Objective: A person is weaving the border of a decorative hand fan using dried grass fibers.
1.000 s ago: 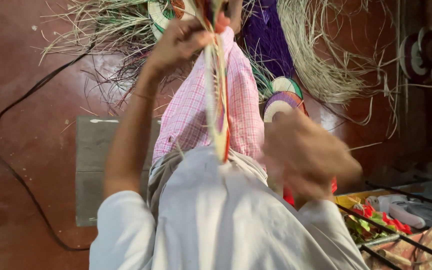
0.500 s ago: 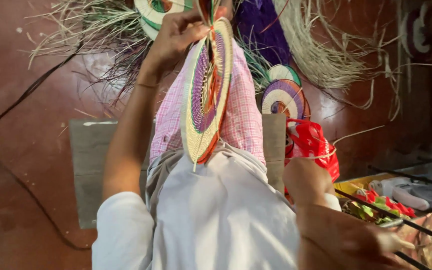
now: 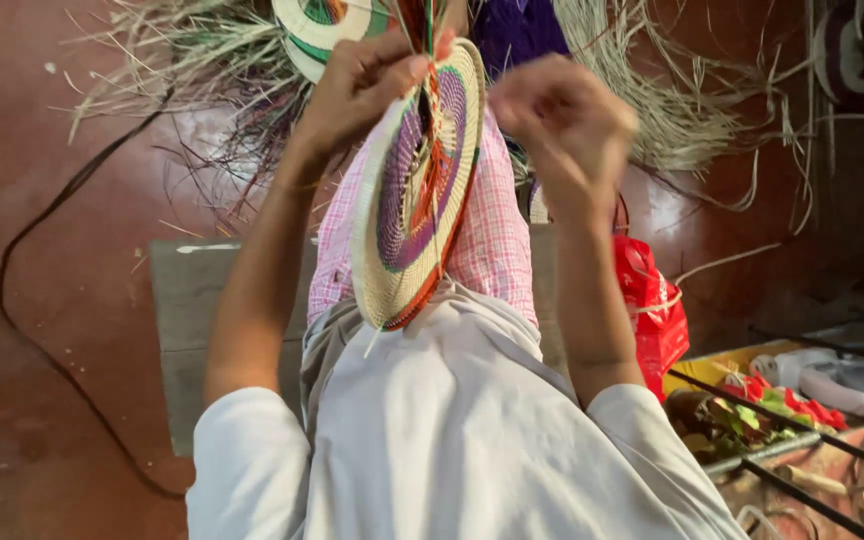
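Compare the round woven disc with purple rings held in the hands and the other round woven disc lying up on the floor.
The held purple-ringed woven disc stands on edge, gripped by the left hand; the green-and-cream woven disc lies flat among the loose straw fibres. The held one shows whole; the floor one is cut off by the frame. Both are coiled in concentric coloured rings.

Single head-worn view, looking steeply down and forward, close over the person's lap, hands [image 3: 472, 100] and red floor [image 3: 42, 250].

Round woven disc [image 3: 414, 190] — cream rim, purple and green rings, orange strands — upright, edge-on, above the lap.
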